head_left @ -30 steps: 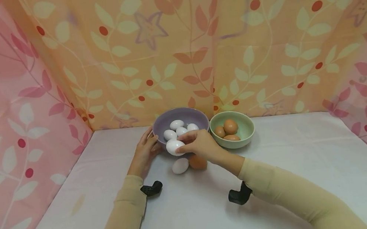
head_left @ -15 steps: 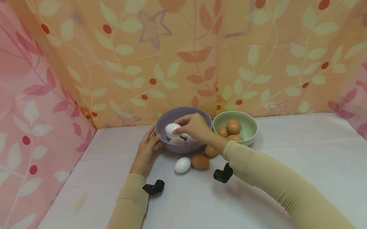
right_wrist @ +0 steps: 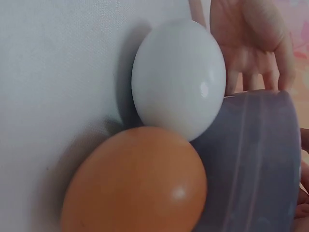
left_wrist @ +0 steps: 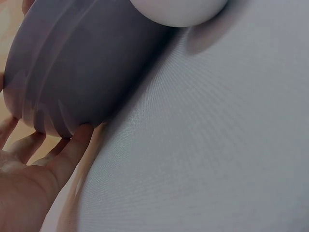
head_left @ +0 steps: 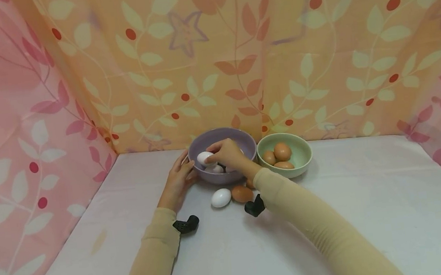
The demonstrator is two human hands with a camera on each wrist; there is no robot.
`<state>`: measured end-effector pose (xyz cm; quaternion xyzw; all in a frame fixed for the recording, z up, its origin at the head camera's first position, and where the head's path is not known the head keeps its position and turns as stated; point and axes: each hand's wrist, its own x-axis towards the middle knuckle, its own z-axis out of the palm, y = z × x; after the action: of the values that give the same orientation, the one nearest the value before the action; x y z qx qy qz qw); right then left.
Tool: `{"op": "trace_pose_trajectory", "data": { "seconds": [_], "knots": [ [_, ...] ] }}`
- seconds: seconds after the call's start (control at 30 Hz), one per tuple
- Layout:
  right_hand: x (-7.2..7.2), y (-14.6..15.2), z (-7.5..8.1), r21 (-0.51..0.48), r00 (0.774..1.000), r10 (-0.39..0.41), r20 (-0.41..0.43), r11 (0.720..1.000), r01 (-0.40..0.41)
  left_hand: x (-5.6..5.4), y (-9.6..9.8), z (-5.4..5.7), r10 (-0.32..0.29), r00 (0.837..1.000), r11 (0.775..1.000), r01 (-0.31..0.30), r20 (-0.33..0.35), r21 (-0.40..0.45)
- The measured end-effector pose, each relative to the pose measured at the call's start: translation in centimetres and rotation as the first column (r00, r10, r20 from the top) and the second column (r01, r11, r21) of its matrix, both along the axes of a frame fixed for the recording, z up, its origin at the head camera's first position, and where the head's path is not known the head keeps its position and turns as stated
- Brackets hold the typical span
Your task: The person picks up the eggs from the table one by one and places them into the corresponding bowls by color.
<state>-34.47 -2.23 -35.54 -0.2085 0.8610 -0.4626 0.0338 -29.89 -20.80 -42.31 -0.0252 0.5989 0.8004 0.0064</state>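
My right hand [head_left: 228,154] pinches a white egg [head_left: 204,158] between thumb and fingers, inside the rim of the purple bowl [head_left: 218,179]. Beneath that hand, other white eggs [head_left: 214,169] lie in the bowl, partly hidden. On the bowl's left side, my left hand [head_left: 176,180] rests with its fingertips against the outer wall; the left wrist view shows the fingers [left_wrist: 72,150] spread along it. In front of the bowl lie a white egg [head_left: 221,198] and a brown egg [head_left: 242,194], side by side in the right wrist view. Another brown egg [head_left: 250,183] is mostly covered by the right arm.
A light green bowl [head_left: 302,160] with several brown eggs [head_left: 282,151] stands close to the purple bowl's right side. White cloth [head_left: 351,195] covers the table. Patterned fabric [head_left: 150,82] rises behind and along both sides.
My right hand has carried the white egg from in front of the purple bowl's near rim to inside it, then slightly lower. My left hand stays at the bowl's side.
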Motion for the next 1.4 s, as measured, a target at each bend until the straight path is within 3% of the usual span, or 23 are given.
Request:
{"op": "trace_pose_trajectory", "data": {
  "seconds": [0.47,1.4],
  "knots": [
    [-0.1,-1.0,-1.5,0.111,0.994,0.039,-0.099,0.993,-0.028,0.0,0.0,0.1,0.007,1.000,1.000,-0.007,-0.004,-0.016],
    [-0.2,-1.2,-1.5,0.227,0.998,0.023,-0.057,0.974,-0.009,-0.1,0.0,0.0,0.002,1.000,1.000,-0.002,0.001,-0.019]
  ]
}}
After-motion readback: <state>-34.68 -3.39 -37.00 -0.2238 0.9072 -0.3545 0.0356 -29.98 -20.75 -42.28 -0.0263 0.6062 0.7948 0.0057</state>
